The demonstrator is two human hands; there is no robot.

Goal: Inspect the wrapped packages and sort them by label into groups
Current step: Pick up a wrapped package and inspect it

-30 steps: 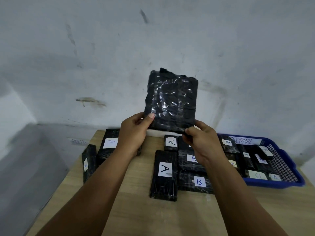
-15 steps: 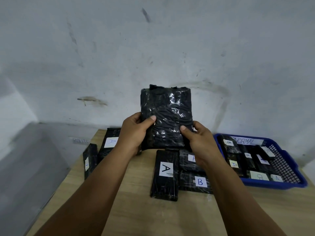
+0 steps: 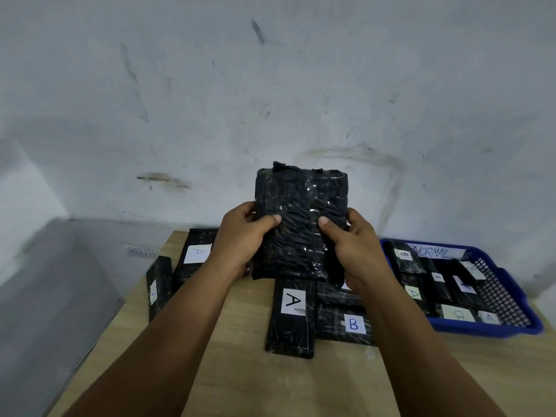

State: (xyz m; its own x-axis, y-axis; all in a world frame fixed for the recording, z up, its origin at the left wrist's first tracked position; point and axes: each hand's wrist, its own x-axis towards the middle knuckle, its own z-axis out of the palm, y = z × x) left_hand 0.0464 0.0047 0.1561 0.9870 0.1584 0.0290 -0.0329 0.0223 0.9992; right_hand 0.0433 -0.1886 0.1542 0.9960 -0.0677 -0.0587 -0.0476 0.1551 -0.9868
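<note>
Black held package (image 3: pixel 301 224) shows no label; fingers (image 3: pixel 272 219) cover its edges.

Black package (image 3: pixel 301 218), blue basket (image 3: pixel 508 284)

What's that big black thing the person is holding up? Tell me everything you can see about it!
The held package is a flat, roughly rectangular parcel wrapped in crinkly black plastic with shiny clear tape over it. Its top edge looks ragged. No label shows on the side facing the camera. It stands nearly upright above the wooden table, in front of the wall. The left hand grips its left edge and the right hand its right edge, thumbs pressed on the front.
</note>
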